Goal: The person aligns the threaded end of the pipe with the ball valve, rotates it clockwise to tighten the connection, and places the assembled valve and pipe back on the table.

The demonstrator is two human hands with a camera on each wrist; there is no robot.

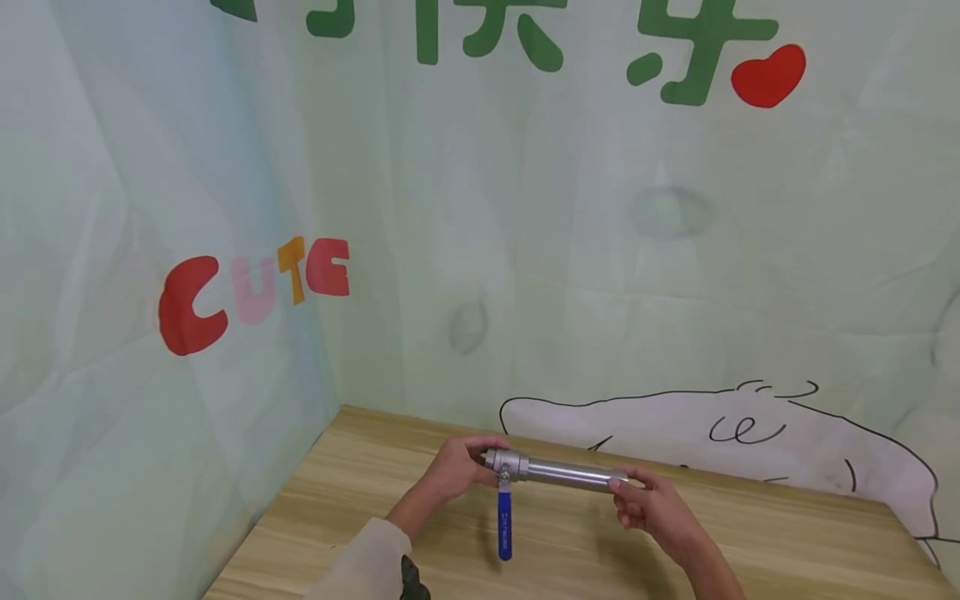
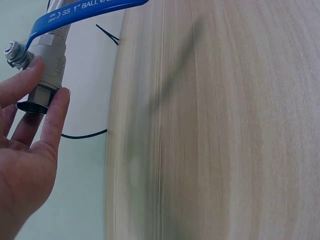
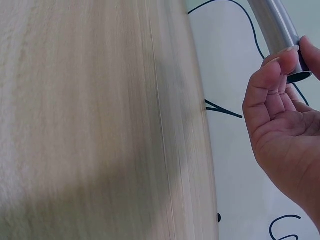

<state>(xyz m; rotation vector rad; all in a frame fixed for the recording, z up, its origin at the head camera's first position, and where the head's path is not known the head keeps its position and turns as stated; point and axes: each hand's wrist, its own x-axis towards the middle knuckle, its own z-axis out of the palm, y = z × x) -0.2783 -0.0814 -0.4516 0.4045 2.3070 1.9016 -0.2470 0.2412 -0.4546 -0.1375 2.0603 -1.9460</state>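
Note:
A steel ball valve (image 1: 506, 463) with a blue lever handle (image 1: 505, 523) is joined to a shiny metal pipe (image 1: 570, 474), and the pair is held up above the wooden table. My left hand (image 1: 454, 468) grips the valve body at its free end, thumb and fingers around it. In the left wrist view, the lever carries white "1" BALL" lettering, and the valve's open end (image 2: 33, 106) points down between the fingers. My right hand (image 1: 654, 507) pinches the pipe's far end between thumb and fingers. The right wrist view shows the pipe's hollow end (image 3: 299, 77).
The wooden table (image 1: 375, 492) meets a pale fabric backdrop (image 1: 585, 292) at its back and left edges. Printed letters, a red heart and a line-drawn figure (image 1: 645, 417) decorate the fabric. Shadows of the hands and valve fall on the tabletop.

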